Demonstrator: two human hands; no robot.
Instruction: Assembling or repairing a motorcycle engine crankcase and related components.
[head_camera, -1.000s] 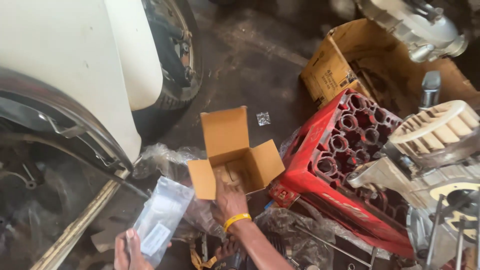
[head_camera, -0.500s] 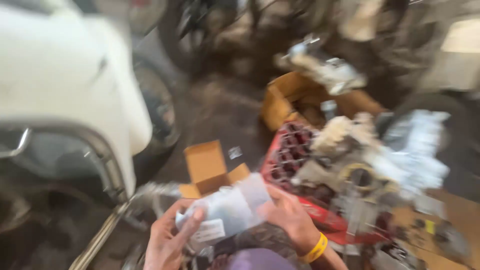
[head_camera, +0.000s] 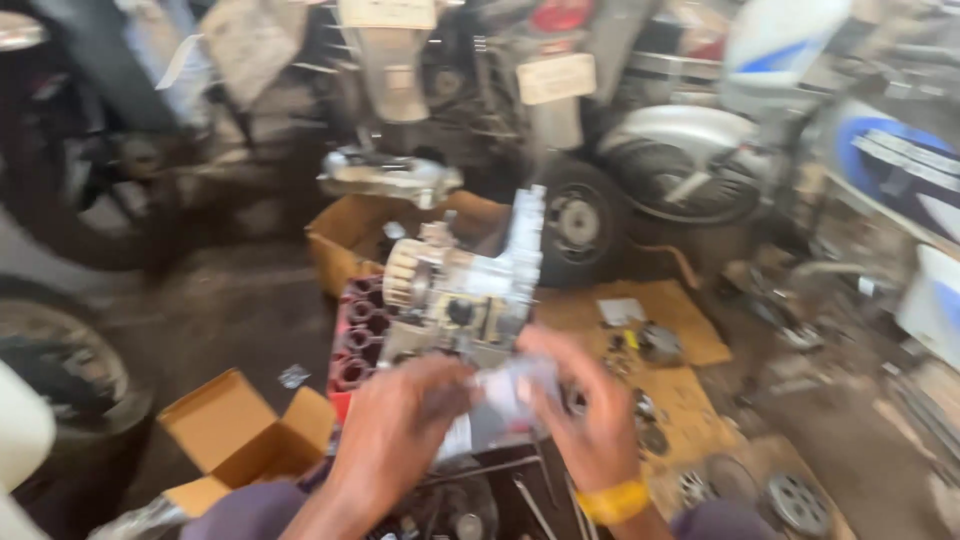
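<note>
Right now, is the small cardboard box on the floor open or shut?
Open. The cardboard box has its flaps spread outward, left of the red crate. Whether it holds anything cannot be told; the frame is blurred.

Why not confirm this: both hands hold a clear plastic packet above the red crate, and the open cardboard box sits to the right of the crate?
Wrong side. In the head view the open cardboard box sits left of the red crate. The left hand and right hand do hold the clear plastic packet.

Clear plastic packet (head_camera: 505, 395), seemingly white-labelled, between both hands; open brown carton (head_camera: 235, 440) lower left.
</note>
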